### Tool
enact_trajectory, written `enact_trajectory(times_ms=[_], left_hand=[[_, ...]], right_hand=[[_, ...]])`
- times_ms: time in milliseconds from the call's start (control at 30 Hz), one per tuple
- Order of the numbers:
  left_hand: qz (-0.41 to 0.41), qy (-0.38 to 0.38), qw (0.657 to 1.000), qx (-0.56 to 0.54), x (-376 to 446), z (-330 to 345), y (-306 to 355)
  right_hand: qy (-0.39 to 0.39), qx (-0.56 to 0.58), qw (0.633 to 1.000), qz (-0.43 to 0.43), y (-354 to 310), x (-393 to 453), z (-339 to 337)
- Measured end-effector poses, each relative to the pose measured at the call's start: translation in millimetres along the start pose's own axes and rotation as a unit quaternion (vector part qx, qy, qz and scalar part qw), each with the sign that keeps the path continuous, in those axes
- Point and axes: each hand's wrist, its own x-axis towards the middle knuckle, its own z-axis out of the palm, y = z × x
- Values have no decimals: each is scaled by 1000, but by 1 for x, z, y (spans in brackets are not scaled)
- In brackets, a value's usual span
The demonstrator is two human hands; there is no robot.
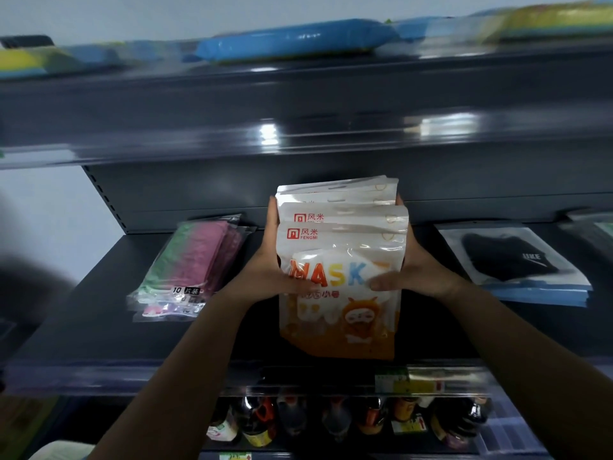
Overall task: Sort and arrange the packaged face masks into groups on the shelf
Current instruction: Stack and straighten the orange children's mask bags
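At centre frame, a stack of white-and-orange mask packs (341, 260), front pack printed "MASK", is held between both hands over the middle of the dark shelf (99, 327). The left hand (275, 260) clasps the stack's left edge, its fingers (272, 220) running up the side and thumb across the front. The right hand (411, 263) clasps the right edge in the same way, thumb on the front. Whether the stack's lower edge rests on the shelf cannot be determined. At left of frame, a pile of pink-and-green mask packs (192, 263) lies flat. At right, black mask packs (510, 260) lie flat. On the upper shelf, blue packs (292, 39) are visible, blurred. Bottles (331, 419) stand below at lower centre.
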Motion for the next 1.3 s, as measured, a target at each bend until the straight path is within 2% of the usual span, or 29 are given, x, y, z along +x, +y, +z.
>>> enact_trajectory(times_ms=[200,400,500,633,833,933,1100,1300], left_hand=[[22,65,997,42,-2,10,-7],[13,101,993,54,-2,12,-10],[3,93,995,33,0,8,-13],[-41,59,997,7,-4,-1,-20],[-64,22,998,14,-4,-3,-26],[-53,20,998,16,-1,0,-22],[-6,72,997,-24,5,7,-18],[-39,16,999,1,2,9,-20]], right_hand=[[71,-29,997,-32,12,-3,10],[102,-42,993,-52,0,3,14],[91,-38,994,-40,0,5,11],[67,-41,996,32,8,1,8],[15,-88,991,104,16,-2,0],[46,-105,989,89,15,-5,1],[107,-73,991,27,0,-1,3],[118,-118,985,32,-7,2,-1]])
